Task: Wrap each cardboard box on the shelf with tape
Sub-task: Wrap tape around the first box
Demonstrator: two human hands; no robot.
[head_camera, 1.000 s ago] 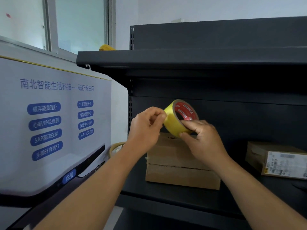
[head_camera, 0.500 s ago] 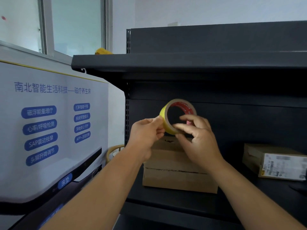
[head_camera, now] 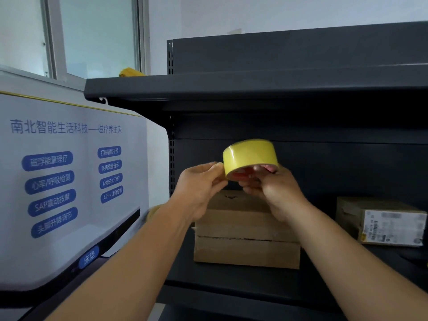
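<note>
The person holds a roll of yellow tape (head_camera: 250, 156) in both hands, raised in front of the dark metal shelf unit (head_camera: 301, 89), above the nearest cardboard box. The roll lies nearly flat, its yellow outer band facing the camera and a red inner core showing from below. It is slightly blurred.

The right hand (head_camera: 275, 191) grasps the roll from underneath, fingertips (head_camera: 264, 168) curled into the core. The left hand (head_camera: 199, 188) is pinched closed at the roll's left edge, thumb and forefinger touching the yellow band; whether a loose tape end sits between them cannot be told.

A plain brown cardboard box (head_camera: 246, 237) sits on the lower shelf board, directly beneath and behind the hands, with a dark seam running across its near face. No tape is visible on that face. A second box (head_camera: 379, 221), bearing a white printed label, sits on the same board to the right, well apart from the first.

To the left of the shelf unit stands a white display panel (head_camera: 69, 181) with blue buttons carrying Chinese text. A small yellow item (head_camera: 128, 72) rests on the far left end of the upper shelf board.
</note>
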